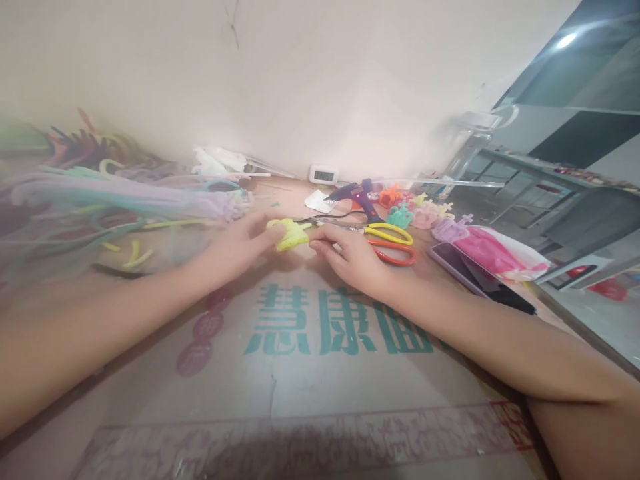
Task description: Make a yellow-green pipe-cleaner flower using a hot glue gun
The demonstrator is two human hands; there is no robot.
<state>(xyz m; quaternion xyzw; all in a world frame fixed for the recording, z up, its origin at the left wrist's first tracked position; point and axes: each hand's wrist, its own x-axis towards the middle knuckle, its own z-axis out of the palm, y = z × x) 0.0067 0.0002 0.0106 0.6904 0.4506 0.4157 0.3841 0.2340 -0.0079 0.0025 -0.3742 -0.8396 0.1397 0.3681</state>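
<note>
My left hand (255, 239) is closed on a bright yellow fuzzy piece (291, 236), its thumb lying over the piece's upper left part. My right hand (345, 252) is at the piece's right side, fingers pinched together close to its edge; whatever lies between those fingertips is too small to make out. Just behind and to the right of my right hand lie scissors (390, 235) with one yellow and one orange handle loop. Both hands are above the table (310, 393) with green printed characters.
Bundled pipe cleaners (135, 195) lie at the left. Behind the hands are a purple glue gun (357, 195) and a small white digital display (324, 175). Colourful fuzzy pieces (400, 215), a phone (480, 280) and a pink-and-white bag (505, 253) are at the right.
</note>
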